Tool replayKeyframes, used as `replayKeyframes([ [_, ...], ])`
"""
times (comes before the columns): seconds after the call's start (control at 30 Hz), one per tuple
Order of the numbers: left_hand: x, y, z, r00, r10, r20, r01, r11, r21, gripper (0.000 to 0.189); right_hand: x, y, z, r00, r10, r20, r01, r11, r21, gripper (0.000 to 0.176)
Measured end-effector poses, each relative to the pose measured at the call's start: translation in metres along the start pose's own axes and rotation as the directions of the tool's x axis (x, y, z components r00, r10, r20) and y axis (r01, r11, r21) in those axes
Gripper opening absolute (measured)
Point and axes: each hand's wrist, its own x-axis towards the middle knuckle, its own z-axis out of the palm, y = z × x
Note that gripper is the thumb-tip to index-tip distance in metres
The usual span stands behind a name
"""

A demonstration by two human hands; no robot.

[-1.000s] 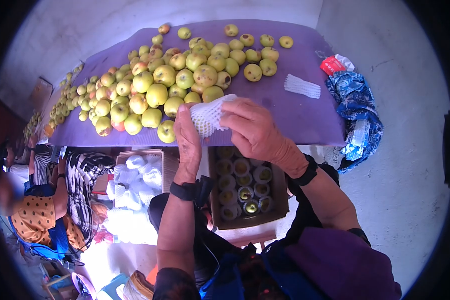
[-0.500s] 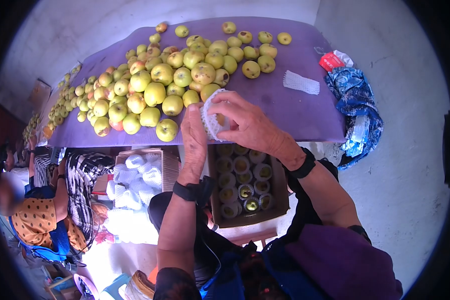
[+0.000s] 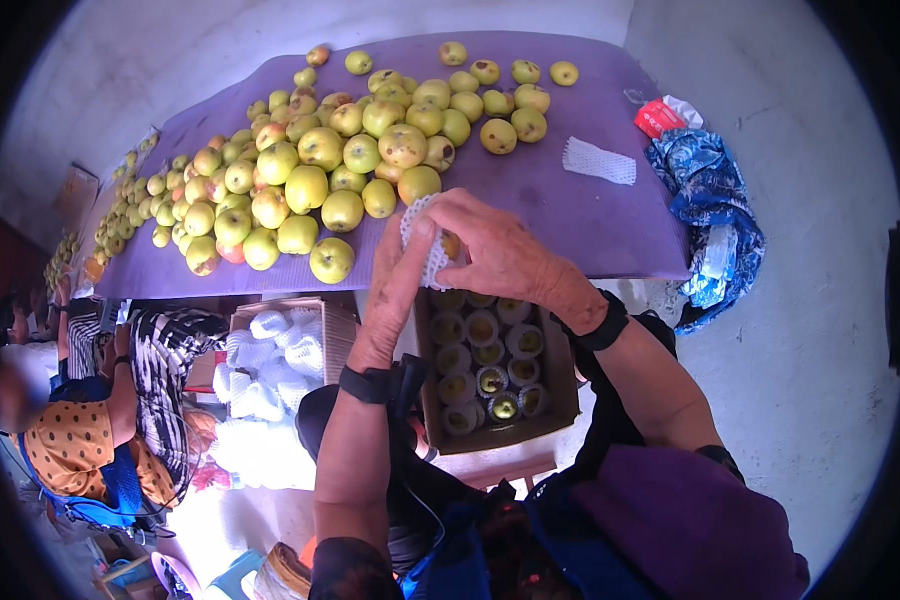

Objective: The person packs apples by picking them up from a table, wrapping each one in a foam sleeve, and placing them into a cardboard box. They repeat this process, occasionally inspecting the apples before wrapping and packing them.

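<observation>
A white foam net sleeve [image 3: 435, 264] is held between my two hands at the front edge of the purple table. Part of a yellowish apple [image 3: 452, 246] shows inside it. My left hand [image 3: 394, 272] presses the sleeve from the left, with its thumb laid over the net. From the right, my right hand [image 3: 505, 250] curls its fingers and thumb around the same apple and sleeve. Below my hands, a cardboard box [image 3: 560, 418] holds rows of apples in foam nets. The heap of bare green-yellow apples [image 3: 305, 188] lies just beyond, on the table.
One flattened foam net [image 3: 600, 161] lies on the purple table [image 3: 610, 235]. Blue patterned cloth [image 3: 705, 190] and a red packet [image 3: 660, 120] sit at its right edge. To my left are a carton of foam nets [image 3: 305, 350] and a seated person [image 3: 75, 440].
My left thumb has moved across the foam net, and my right fingers have closed in nearer the apple. The view has shifted slightly.
</observation>
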Motion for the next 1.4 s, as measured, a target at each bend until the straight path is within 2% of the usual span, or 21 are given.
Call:
replayKeyframes([
  [0.13, -0.001, 0.003, 0.000, 0.998, -0.042, 0.049, 0.042, 0.999, 0.010, 0.046, 0.001, -0.002, -0.006, 0.990, 0.112, 0.091, -0.117, 0.992, 0.053, 0.052],
  [0.2, 0.000, -0.002, -0.001, 0.997, -0.045, 0.055, 0.045, 0.999, 0.005, 0.046, 0.001, 0.003, -0.004, 0.997, -0.074, -0.011, 0.073, 0.993, -0.095, 0.052],
  [0.27, 0.003, -0.010, -0.003, 0.992, -0.068, 0.109, 0.089, 0.976, -0.197, 0.045, 0.000, 0.000, -0.006, 0.998, -0.061, -0.035, 0.060, 0.997, -0.046, 0.055],
  [0.3, 0.004, -0.010, -0.003, 0.992, -0.068, 0.110, 0.088, 0.977, -0.197, 0.045, -0.001, -0.001, -0.007, 0.997, -0.048, -0.057, 0.049, 0.999, 0.004, 0.058],
  [0.37, 0.003, -0.011, -0.002, 0.992, -0.063, 0.107, 0.100, 0.920, -0.380, 0.047, -0.002, 0.001, -0.008, 0.998, -0.023, -0.059, 0.026, 0.999, 0.046, 0.061],
  [0.5, 0.003, -0.013, -0.003, 0.988, -0.092, 0.121, 0.136, 0.891, -0.433, 0.053, -0.004, 0.002, -0.011, 0.999, -0.001, -0.045, 0.004, 0.996, 0.086, 0.069],
  [0.57, 0.005, -0.013, -0.004, 0.982, -0.110, 0.153, 0.171, 0.867, -0.469, 0.064, -0.006, 0.005, -0.009, 0.999, -0.013, -0.043, 0.016, 0.998, 0.058, 0.073],
  [0.63, 0.007, -0.010, -0.003, 0.986, -0.075, 0.146, 0.136, 0.870, -0.474, 0.064, -0.006, 0.006, -0.009, 0.999, -0.030, -0.041, 0.032, 0.999, 0.029, 0.076],
  [0.7, 0.007, -0.009, -0.005, 0.990, -0.039, 0.134, 0.099, 0.872, -0.479, 0.065, -0.006, 0.005, -0.010, 0.996, 0.001, -0.088, 0.014, 0.986, 0.166, 0.084],
  [0.73, 0.008, -0.009, -0.007, 0.994, -0.035, 0.105, 0.088, 0.831, -0.549, 0.066, -0.007, 0.004, -0.010, 0.996, -0.002, -0.087, 0.017, 0.986, 0.165, 0.084],
  [0.77, 0.008, -0.009, -0.007, 0.996, -0.033, 0.077, 0.074, 0.784, -0.617, 0.067, -0.008, 0.003, -0.011, 0.994, 0.063, -0.090, -0.042, 0.976, 0.215, 0.081],
  [0.8, 0.008, -0.004, -0.009, 0.996, -0.013, 0.094, 0.070, 0.772, -0.632, 0.068, -0.008, 0.003, -0.011, 0.988, 0.129, -0.091, -0.101, 0.959, 0.264, 0.079],
  [0.83, 0.007, -0.001, -0.010, 0.996, -0.013, 0.093, 0.069, 0.772, -0.632, 0.068, -0.007, 0.003, -0.009, 0.988, 0.128, -0.091, -0.100, 0.960, 0.263, 0.079],
  [0.9, 0.007, 0.003, -0.010, 0.996, 0.038, 0.083, 0.024, 0.767, -0.641, 0.068, -0.006, 0.002, -0.006, 0.921, 0.390, 0.006, -0.304, 0.708, 0.638, 0.072],
  [0.93, 0.006, 0.003, -0.010, 0.996, 0.036, 0.084, 0.026, 0.767, -0.641, 0.068, -0.004, -0.001, -0.007, 0.920, 0.392, 0.006, -0.305, 0.707, 0.638, 0.072],
  [1.0, 0.006, 0.001, -0.009, 0.994, 0.109, 0.030, -0.074, 0.828, -0.556, 0.069, -0.001, -0.009, -0.012, 0.865, 0.453, 0.214, -0.446, 0.504, 0.739, 0.067],
  [1.03, 0.005, 0.001, -0.007, 0.994, 0.106, 0.035, -0.069, 0.829, -0.556, 0.069, 0.000, -0.009, -0.009, 0.864, 0.458, 0.212, -0.447, 0.501, 0.741, 0.067],
  [1.1, 0.004, 0.001, -0.003, 0.993, 0.120, -0.007, -0.110, 0.884, -0.455, 0.074, 0.000, -0.005, 0.001, 0.847, 0.460, 0.265, -0.424, 0.283, 0.860, 0.063],
  [1.2, 0.004, -0.001, 0.003, 0.994, 0.111, -0.018, -0.103, 0.844, -0.526, 0.075, 0.003, -0.001, 0.009, 0.863, 0.441, 0.247, -0.376, 0.233, 0.897, 0.061],
  [1.33, 0.006, -0.002, -0.004, 0.990, 0.138, 0.028, -0.107, 0.866, -0.489, 0.075, 0.005, 0.001, 0.004, 0.846, 0.492, 0.206, -0.370, 0.263, 0.891, 0.063],
  [1.4, 0.005, -0.005, -0.006, 0.976, 0.181, -0.118, -0.209, 0.931, -0.298, 0.071, 0.004, 0.003, 0.001, 0.836, 0.520, 0.177, -0.380, 0.315, 0.870, 0.067],
])
